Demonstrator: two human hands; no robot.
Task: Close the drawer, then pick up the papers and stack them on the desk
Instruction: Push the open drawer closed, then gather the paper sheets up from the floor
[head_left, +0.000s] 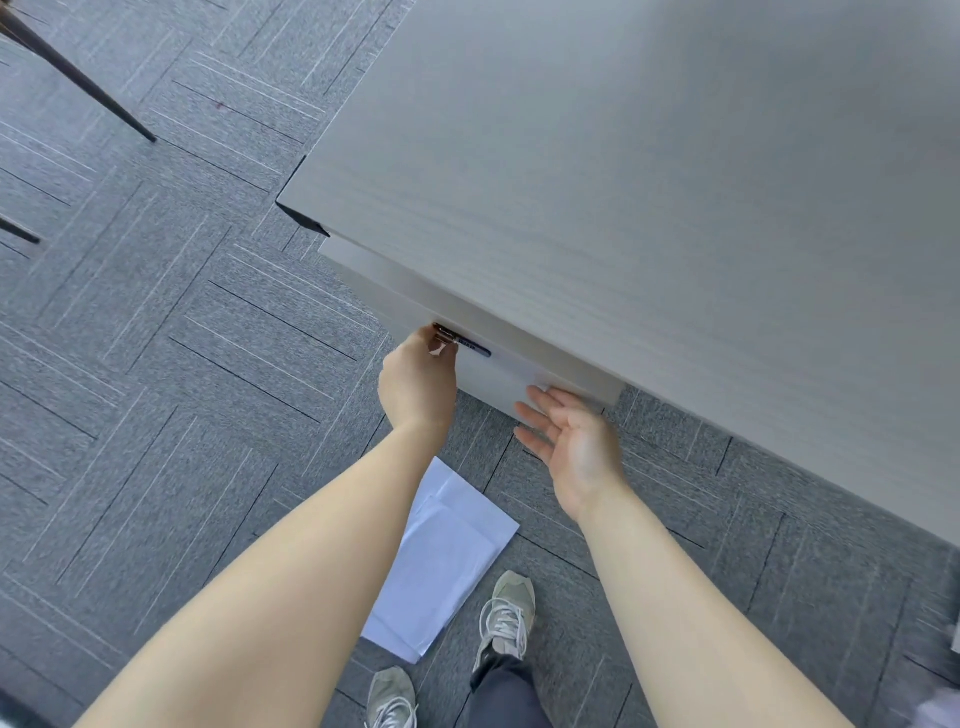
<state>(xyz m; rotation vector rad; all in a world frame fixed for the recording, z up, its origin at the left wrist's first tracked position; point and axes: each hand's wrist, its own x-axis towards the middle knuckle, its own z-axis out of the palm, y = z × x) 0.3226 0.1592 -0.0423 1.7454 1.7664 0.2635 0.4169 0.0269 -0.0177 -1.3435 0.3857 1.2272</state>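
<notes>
Two hands at a drawer under a pale tabletop (649, 182), papers on the floor below.

The drawer (498, 371) juts slightly from under the tabletop edge. The left hand (418, 384) is curled at the drawer's dark handle (467, 343), fingers hidden, so its grip cannot be told. The right hand (571, 441) is released, fingers spread, fingertips touching the drawer front. White papers (447, 551) lie on grey carpet (156, 364), partly covered by the left forearm, beside two grey sneakers (506, 613).
</notes>
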